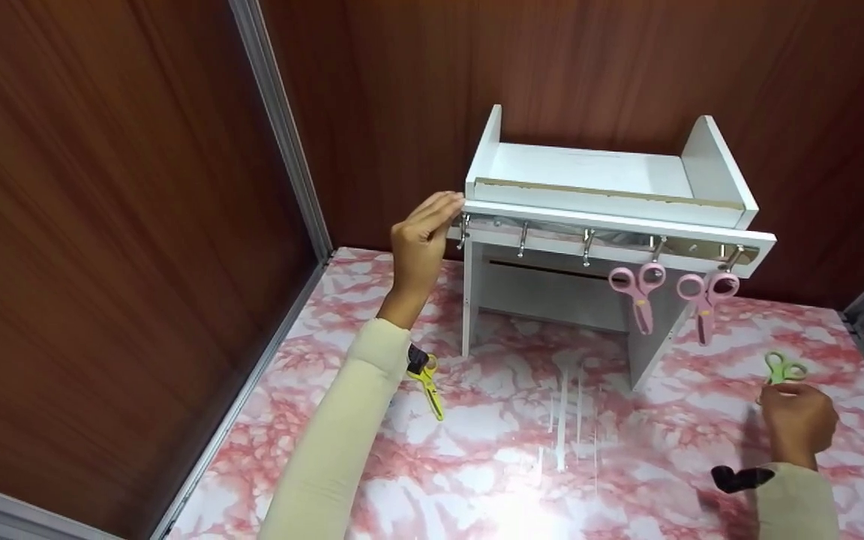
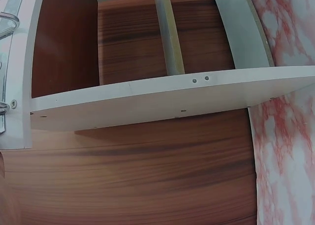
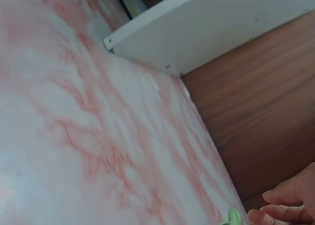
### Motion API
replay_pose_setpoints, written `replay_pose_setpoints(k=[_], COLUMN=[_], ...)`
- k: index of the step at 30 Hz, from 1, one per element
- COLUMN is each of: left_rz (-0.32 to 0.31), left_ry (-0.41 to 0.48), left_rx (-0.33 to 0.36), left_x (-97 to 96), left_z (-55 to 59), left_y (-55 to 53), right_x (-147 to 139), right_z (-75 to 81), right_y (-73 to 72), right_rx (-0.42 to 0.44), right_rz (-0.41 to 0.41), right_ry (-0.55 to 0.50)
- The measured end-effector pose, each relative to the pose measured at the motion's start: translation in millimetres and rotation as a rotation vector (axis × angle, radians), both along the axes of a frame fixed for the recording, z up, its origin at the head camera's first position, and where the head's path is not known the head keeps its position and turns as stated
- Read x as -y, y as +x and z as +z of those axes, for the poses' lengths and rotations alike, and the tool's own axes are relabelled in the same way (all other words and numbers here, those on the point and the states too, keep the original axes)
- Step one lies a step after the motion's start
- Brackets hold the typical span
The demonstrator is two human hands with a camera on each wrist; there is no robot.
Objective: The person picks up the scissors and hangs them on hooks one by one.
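Note:
My left hand holds the left end of a white hook rail on the front of a small white shelf unit; in the left wrist view only a sliver of this hand shows at the lower left. Two pink scissors, the left pair and the right pair, hang by finger loops from the rail's right hooks. To the right of the unit, my right hand pinches green scissors, their loops pointing away from me. The fingers hide the blades.
Yellow scissors lie on the red-and-white marbled table, left of the unit and partly behind my left sleeve. More metal hooks line the rail's left half. Brown panels wall in the table at the left and back.

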State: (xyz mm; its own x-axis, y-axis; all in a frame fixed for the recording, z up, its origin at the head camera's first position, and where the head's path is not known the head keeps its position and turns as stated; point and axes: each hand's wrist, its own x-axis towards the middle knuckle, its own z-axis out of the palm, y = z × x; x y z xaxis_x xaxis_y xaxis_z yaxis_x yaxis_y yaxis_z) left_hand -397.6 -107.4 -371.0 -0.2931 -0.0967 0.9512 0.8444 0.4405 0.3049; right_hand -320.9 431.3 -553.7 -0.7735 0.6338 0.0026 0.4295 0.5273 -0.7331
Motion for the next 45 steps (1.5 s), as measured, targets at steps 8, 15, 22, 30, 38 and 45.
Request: replay_pose_setpoints(k=[8,15,22,30,38,45], left_rz=[0.011,0.016,0.005,0.003,0.008,0.006], left_ry=[-0.004,-0.005,-0.005,-0.003,-0.001,-0.011], left_rx=[0.012,0.003,0.005,0.007,0.006,0.005], left_x=[-0.5,-0.4,-1.2,-1.1,-1.5,-0.9], left_z=[0.6,-0.1,1.2,1.0,1.0,0.9], left_y=[-0.5,-0.1,0.4,1.0,1.0,1.1], right_x=[-9.0,-10.5,-7.8,-9.5,-14.9,-16.8], right_z=[-9.1,-15.9,-20.9,-29.2,-33.3,-33.2], right_y=[-4.0,-10.1,-14.9,-17.9,-19.7,-21.2], right_rx=[0.010,0.025,0.012,0.053,0.114,0.166], right_rz=[-0.022,-0.061,-0.084,-0.069,-0.049,-0.009], right_ry=[0.007,-0.026,-0.066,-0.127,-0.182,-0.118])
